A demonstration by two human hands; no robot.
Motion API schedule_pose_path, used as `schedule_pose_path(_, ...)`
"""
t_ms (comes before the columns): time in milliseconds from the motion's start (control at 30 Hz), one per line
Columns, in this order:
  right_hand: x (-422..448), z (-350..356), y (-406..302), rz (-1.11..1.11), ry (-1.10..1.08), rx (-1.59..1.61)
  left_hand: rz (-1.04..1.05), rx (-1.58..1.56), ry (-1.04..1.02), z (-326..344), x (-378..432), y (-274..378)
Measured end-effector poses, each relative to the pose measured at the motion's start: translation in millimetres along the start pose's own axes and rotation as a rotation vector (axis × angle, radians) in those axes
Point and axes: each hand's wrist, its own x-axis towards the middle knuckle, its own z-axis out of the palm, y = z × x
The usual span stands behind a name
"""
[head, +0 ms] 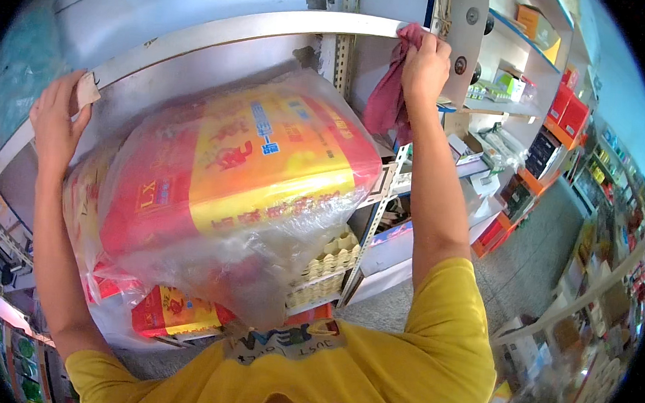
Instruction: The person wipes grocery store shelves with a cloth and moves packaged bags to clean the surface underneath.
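Note:
My right hand [428, 68] grips a maroon cloth [388, 90] at the right end of a white metal shelf edge [245, 29]. Part of the cloth touches the edge, and the rest hangs below it. At the other end of that edge, my left hand [59, 112] has a small off-white block [87, 91] between thumb and fingers; its material is unclear. Between my arms, under the edge, bulges a large red and yellow printed package [275, 146] wrapped in clear plastic.
Egg trays [332, 256] are stacked low beside a perforated shelf post [367, 245]. Another red and yellow package [177, 309] lies beneath. To the right, shelves [512, 105] hold small boxes, and grey floor [529, 252] runs past them. Red boxes [571, 113] stand further back.

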Motion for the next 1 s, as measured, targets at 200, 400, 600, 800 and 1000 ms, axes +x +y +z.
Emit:
schedule_pose_path(200,-24.1,-22.7,14.5,-0.139,-0.471,0.2,0.006,-0.052,-0.001,-4.4,0.1,-3.4)
schedule_pose_path(400,18.8,-104.3,-4.0,0.025,-0.719,0.654,0.012,-0.095,0.017,-15.2,1.7,9.6)
schedule_pose_path(600,125.9,-122.8,-92.8,-0.232,-0.525,0.587,0.129,-0.125,0.097,-18.6,5.1,9.7)
schedule_pose_path(800,145.6,-57.0,-241.9,-0.495,-0.201,0.779,0.078,-0.111,0.152,-5.5,3.1,3.9)
schedule_pose_path(1000,119.4,-3.3,-346.6,-0.755,-0.326,0.806,0.055,-0.168,0.142,-6.2,0.7,2.5)
